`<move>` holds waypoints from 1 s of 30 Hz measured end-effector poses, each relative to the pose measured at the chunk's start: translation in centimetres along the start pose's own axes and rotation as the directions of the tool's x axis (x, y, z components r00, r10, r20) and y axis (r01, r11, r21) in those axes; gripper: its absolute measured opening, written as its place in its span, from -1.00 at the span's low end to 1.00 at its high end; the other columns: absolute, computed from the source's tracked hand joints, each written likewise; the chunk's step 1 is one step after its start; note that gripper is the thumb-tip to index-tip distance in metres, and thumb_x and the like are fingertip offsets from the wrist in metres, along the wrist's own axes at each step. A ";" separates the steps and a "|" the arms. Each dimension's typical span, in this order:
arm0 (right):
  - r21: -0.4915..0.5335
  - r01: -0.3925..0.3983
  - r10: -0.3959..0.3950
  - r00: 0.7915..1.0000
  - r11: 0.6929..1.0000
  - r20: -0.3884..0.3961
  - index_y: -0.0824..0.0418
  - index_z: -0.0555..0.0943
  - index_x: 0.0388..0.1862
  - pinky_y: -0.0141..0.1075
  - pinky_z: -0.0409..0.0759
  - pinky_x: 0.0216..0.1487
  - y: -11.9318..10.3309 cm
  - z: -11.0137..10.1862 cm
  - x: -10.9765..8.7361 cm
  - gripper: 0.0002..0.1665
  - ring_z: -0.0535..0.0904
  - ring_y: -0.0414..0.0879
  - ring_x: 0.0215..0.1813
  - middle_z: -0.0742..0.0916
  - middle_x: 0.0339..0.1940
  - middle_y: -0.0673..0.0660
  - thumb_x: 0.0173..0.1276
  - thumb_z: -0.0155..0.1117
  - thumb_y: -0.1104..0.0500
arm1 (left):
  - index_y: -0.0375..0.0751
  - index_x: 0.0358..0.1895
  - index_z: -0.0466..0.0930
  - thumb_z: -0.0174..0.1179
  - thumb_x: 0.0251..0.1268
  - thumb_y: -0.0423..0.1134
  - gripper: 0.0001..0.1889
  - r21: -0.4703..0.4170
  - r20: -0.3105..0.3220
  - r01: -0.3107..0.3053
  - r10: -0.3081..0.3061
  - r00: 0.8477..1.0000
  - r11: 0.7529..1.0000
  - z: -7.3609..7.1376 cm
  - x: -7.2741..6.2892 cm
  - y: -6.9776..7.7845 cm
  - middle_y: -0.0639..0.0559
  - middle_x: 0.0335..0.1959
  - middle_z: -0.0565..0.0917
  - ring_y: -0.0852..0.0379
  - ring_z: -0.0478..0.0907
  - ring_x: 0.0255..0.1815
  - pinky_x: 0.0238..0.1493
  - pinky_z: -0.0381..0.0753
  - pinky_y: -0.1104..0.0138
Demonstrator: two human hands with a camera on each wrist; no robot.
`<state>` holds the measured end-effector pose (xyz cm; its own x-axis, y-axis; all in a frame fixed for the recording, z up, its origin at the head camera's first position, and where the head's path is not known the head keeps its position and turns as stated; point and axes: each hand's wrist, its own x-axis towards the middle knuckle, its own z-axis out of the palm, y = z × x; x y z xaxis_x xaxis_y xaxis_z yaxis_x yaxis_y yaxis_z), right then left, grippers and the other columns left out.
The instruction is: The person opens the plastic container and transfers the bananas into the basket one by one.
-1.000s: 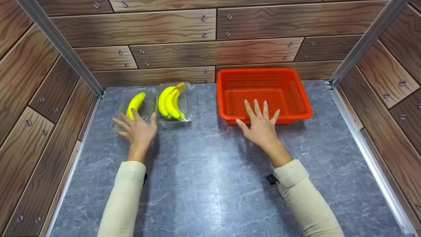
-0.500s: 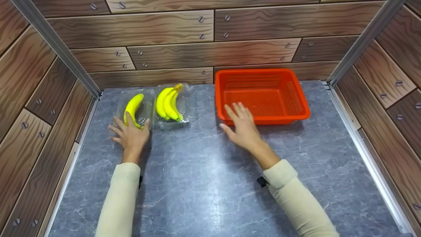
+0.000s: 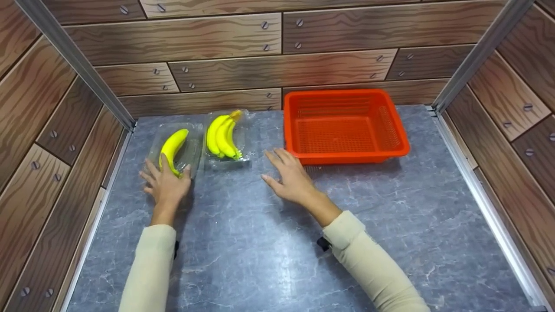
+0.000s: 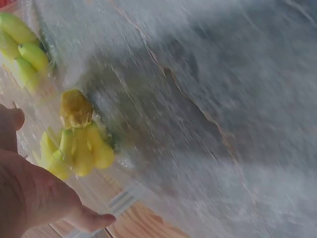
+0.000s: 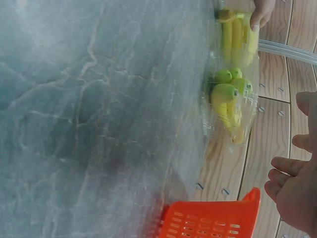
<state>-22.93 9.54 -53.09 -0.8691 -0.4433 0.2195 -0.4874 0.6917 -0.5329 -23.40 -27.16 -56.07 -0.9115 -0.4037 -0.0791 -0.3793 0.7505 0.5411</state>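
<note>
Bunch of yellow bananas [image 3: 172, 145]: in clear plastic box [image 3: 190, 149], left part of head frame, on grey marbled tabletop [image 3: 243, 216].
Left hand [image 3: 168, 186]: fingers spread wide over the box's lower end.
Second yellow bunch [image 3: 224, 135]: own clear box, just right of first.
Basket, orange-red slotted plastic [image 3: 355, 154]: right of frame centre.
Right hand [image 3: 292, 178]: mid-frame, fingers extended, holding nothing, near basket's lower-left corner.

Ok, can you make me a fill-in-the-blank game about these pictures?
1. The yellow fruit in the clear trays is called ____.
2. In the head view, the basket stands to the ____ of the fruit.
3. The hand nearest the leftmost tray is the person's ____ hand.
4. There are ____ clear trays.

Missing words: banana; right; left; two.
</note>
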 end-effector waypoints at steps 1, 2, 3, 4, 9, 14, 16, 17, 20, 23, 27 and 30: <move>0.000 0.000 0.000 1.000 1.000 0.004 0.14 0.31 0.70 0.31 0.12 0.74 0.0 0.1 -0.1 -0.16 0.23 0.38 0.72 0.38 0.69 0.36 0.59 0.24 -0.15 | 0.08 0.80 -0.34 0.05 0.54 0.31 0.02 -0.005 0.013 0.003 -0.003 1.000 1.000 -0.3 0.0 -0.3 -0.29 0.76 -0.59 -0.64 -0.59 0.71 0.56 -0.27 -0.63; 0.002 -0.001 0.001 1.000 1.000 0.008 0.14 0.31 0.70 0.31 0.12 0.74 0.0 0.2 -0.1 -0.16 0.23 0.38 0.72 0.38 0.69 0.36 0.59 0.24 -0.15 | 0.11 0.80 -0.35 0.06 0.54 0.31 0.02 -0.011 0.027 0.007 -0.007 1.000 1.000 -0.5 0.0 -0.7 -0.26 0.75 -0.63 -0.63 -0.61 0.71 0.56 -0.27 -0.64; 0.004 -0.005 0.005 1.000 1.000 0.013 0.13 0.30 0.71 0.31 0.13 0.74 0.1 0.2 -0.2 -0.16 0.22 0.37 0.72 0.38 0.70 0.35 0.59 0.24 -0.15 | 0.14 0.79 -0.36 0.07 0.53 0.33 0.03 -0.017 0.035 0.014 -0.013 0.999 1.000 -0.8 0.0 -1.0 -0.23 0.75 -0.66 -0.62 -0.62 0.71 0.55 -0.26 -0.65; 0.006 -0.010 0.010 1.000 1.000 0.017 0.12 0.29 0.71 0.31 0.13 0.74 0.1 0.3 -0.2 -0.16 0.22 0.37 0.72 0.38 0.70 0.35 0.59 0.24 -0.15 | 0.17 0.79 -0.35 0.07 0.51 0.35 0.03 -0.030 0.042 0.023 -0.022 0.999 0.999 -1.1 0.0 -1.4 -0.20 0.74 -0.70 -0.60 -0.64 0.71 0.55 -0.26 -0.66; 0.010 -0.041 0.041 0.999 0.999 0.035 0.09 0.27 0.73 0.31 0.12 0.75 0.3 0.3 -0.4 -0.15 0.19 0.35 0.74 0.35 0.71 0.35 0.59 0.24 -0.14 | 0.29 0.78 -0.12 0.04 0.41 0.53 0.00 -0.217 -0.007 0.109 -0.113 0.994 0.970 -1.8 0.3 -2.6 -0.10 0.73 -0.74 -0.47 -0.54 0.78 0.62 -0.09 -0.55; 0.031 -0.039 0.038 0.999 0.999 0.035 0.13 0.29 0.71 0.30 0.14 0.74 0.4 0.5 -0.2 -0.16 0.23 0.35 0.72 0.39 0.68 0.37 0.59 0.26 -0.12 | 0.22 0.79 -0.29 0.13 0.29 0.58 0.18 -0.437 -0.030 0.214 -0.252 0.967 0.873 -1.6 1.0 -2.9 -0.21 0.76 -0.64 -0.37 -0.43 0.82 0.75 -0.01 -0.31; 0.047 -0.040 0.038 0.998 0.998 0.041 0.13 0.30 0.71 0.34 0.15 0.72 0.3 0.8 0.0 -0.17 0.24 0.36 0.71 0.40 0.68 0.37 0.59 0.26 -0.11 | 0.20 0.78 -0.43 0.20 0.24 0.57 0.28 -0.465 -0.016 0.242 -0.281 0.960 0.852 -1.5 1.2 -3.0 -0.28 0.77 -0.57 -0.36 -0.44 0.82 0.78 -0.09 -0.25; 0.057 -0.041 0.039 0.998 0.998 0.044 0.14 0.30 0.71 0.37 0.16 0.70 0.2 0.9 0.1 -0.17 0.25 0.37 0.71 0.41 0.68 0.38 0.59 0.26 -0.11 | 0.19 0.78 -0.46 0.24 0.23 0.54 0.31 -0.481 -0.018 0.246 -0.290 0.957 0.841 -1.5 1.2 -3.0 -0.31 0.78 -0.51 -0.35 -0.41 0.82 0.80 -0.11 -0.21; 0.076 -0.057 0.052 0.997 0.996 0.061 0.11 0.28 0.72 0.46 0.17 0.66 0.1 1.4 0.2 -0.16 0.26 0.38 0.70 0.39 0.69 0.36 0.59 0.25 -0.11 | 0.17 0.78 -0.47 0.36 0.24 0.42 0.33 -0.532 -0.031 0.249 -0.313 0.949 0.809 -1.5 1.2 -3.1 -0.28 0.81 -0.37 -0.28 -0.34 0.84 0.82 -0.12 -0.14; 0.087 -0.063 0.057 0.996 0.994 0.071 0.11 0.26 0.73 0.47 0.18 0.64 -0.1 1.9 0.3 -0.15 0.27 0.35 0.70 0.39 0.69 0.34 0.59 0.25 -0.11 | 0.19 0.79 -0.42 0.41 0.28 0.30 0.29 -0.586 -0.036 0.253 -0.337 0.941 0.770 -1.7 1.3 -3.4 -0.19 0.82 -0.30 -0.20 -0.28 0.85 0.83 -0.11 -0.06; 0.087 -0.065 0.057 0.994 0.994 0.094 0.12 0.23 0.74 0.43 0.16 0.68 -0.4 2.6 0.3 -0.13 0.26 0.35 0.71 0.37 0.71 0.34 0.60 0.25 -0.11 | 0.13 0.80 -0.36 0.34 0.42 0.17 0.16 -0.638 -0.025 0.266 -0.365 0.931 0.723 -2.3 1.5 -4.3 -0.14 0.83 -0.28 -0.13 -0.28 0.85 0.84 -0.16 0.05; 0.080 -0.070 0.060 0.991 0.994 0.122 0.10 0.20 0.75 0.39 0.14 0.71 -0.7 3.0 0.2 -0.12 0.24 0.36 0.72 0.34 0.73 0.34 0.60 0.23 -0.13 | 0.05 0.80 -0.28 0.21 0.55 0.04 0.00 -0.685 -0.022 0.268 -0.387 0.922 0.677 -2.7 1.7 -5.2 -0.09 0.84 -0.21 -0.05 -0.25 0.85 0.85 -0.18 0.16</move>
<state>-22.52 7.22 -55.15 -0.8797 -0.4678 0.0858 -0.4175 0.6733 -0.6103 -22.54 -33.12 -56.71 -0.6896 -0.6742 -0.2644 -0.3926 0.0413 0.9188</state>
